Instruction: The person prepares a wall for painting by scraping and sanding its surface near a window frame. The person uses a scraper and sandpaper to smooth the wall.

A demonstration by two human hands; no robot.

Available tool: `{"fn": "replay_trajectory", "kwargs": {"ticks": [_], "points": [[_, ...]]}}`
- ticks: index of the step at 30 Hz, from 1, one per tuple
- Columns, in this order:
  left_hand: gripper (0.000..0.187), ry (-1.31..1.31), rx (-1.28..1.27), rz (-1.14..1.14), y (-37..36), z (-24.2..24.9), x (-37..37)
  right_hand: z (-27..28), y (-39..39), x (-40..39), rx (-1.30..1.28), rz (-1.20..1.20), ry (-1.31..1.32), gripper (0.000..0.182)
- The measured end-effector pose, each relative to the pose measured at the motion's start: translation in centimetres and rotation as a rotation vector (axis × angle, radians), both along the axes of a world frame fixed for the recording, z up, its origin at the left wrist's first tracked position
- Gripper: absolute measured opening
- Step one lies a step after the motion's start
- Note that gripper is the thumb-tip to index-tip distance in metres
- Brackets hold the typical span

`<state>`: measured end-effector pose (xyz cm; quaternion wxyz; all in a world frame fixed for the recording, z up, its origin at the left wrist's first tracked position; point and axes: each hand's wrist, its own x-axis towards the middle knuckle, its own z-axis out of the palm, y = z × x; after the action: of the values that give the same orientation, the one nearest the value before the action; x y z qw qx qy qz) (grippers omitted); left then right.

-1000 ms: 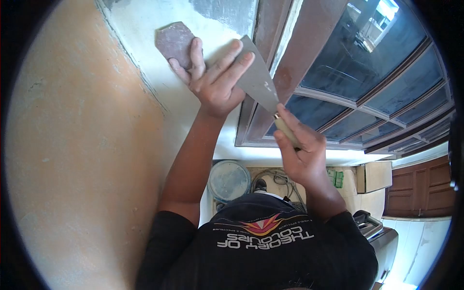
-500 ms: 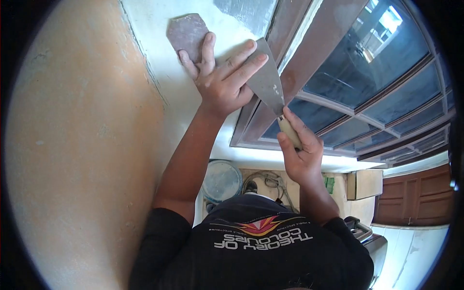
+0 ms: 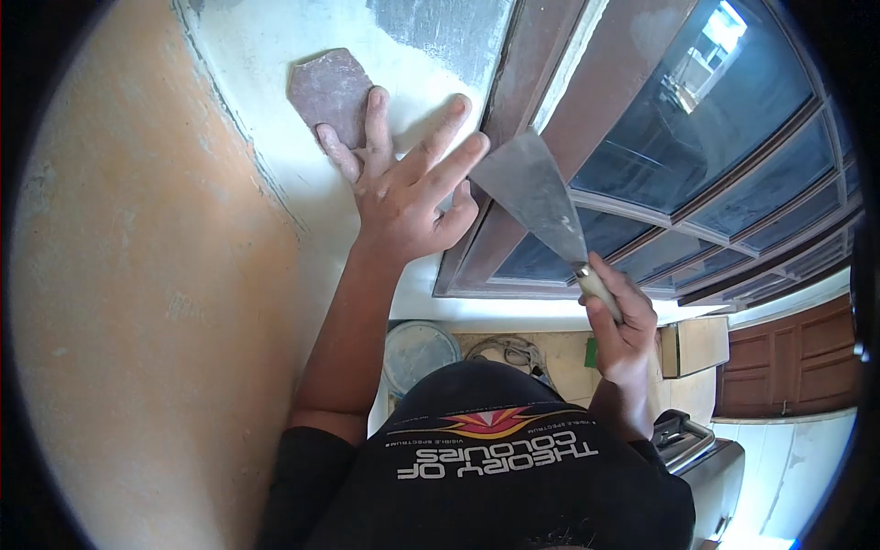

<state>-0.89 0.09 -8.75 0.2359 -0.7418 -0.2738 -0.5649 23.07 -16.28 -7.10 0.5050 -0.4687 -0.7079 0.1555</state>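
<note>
My left hand (image 3: 403, 206) is against the pale wall, its fingers spread. A worn, brownish-red piece that looks like sandpaper (image 3: 332, 93) is caught between its little and ring fingers. My right hand (image 3: 623, 316) is closed round the light handle of a wide putty knife (image 3: 541, 192). The blade points up and left across the brown window frame, its broad edge close to my left fingertips. Whether blade and fingertips touch is hard to tell.
An orange, patchy wall (image 3: 156, 275) fills the left side. The paned window (image 3: 697, 119) is at the right. Below are a round bluish lid or bucket (image 3: 421, 356), coiled cable (image 3: 513, 348), a box (image 3: 697, 346) and a dark case with a handle (image 3: 710, 477). Grey patching (image 3: 445, 32) marks the pale wall.
The putty knife and my right hand have moved down and right, away from behind my left fingers. My left hand and the sandpaper piece have shifted slightly left and down in view.
</note>
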Motion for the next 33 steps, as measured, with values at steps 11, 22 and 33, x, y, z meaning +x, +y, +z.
{"fn": "replay_trajectory", "kwargs": {"ticks": [11, 22, 33], "points": [[0.068, -0.091, -0.12, 0.011, -1.0, 0.5, 0.2, -0.1, 0.6, 1.4, 0.239, -0.162, -0.16, 0.045], [0.068, -0.102, -0.046, -0.067, -0.5, 0.2, 0.1, -0.2, 2.3, -2.7, 0.231, -0.231, -0.233, 0.059], [0.04, -0.142, -0.079, 0.009, -0.7, 0.3, 0.1, 1.0, 2.6, -3.9, 0.248, -0.252, -0.454, 0.055]]}}
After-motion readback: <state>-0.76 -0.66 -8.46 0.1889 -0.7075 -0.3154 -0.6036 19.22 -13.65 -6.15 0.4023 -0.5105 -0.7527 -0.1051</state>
